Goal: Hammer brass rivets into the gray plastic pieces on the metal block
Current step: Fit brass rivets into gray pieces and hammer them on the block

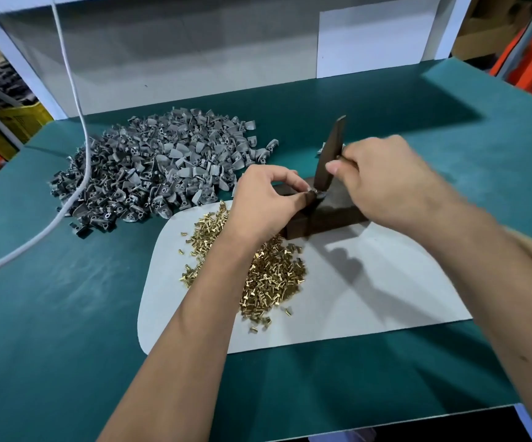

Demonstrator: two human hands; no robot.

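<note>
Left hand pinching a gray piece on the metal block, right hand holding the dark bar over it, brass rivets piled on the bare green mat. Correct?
Not quite. In the head view the brass rivets lie on the white sheet, not bare green mat. The rest stands: left hand pinches the gray piece on the metal block, right hand holds the dark bar.

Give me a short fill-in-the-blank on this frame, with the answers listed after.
1. The right hand grips a dark flat bar tilted over the metal ____.
2. The left hand pinches a small ____ plastic piece on the metal block.
3. The brass rivets lie heaped on a ____ mat.
4. The pile of gray pieces lies to the ____ of the block.

Answers: block; gray; white; left
</note>
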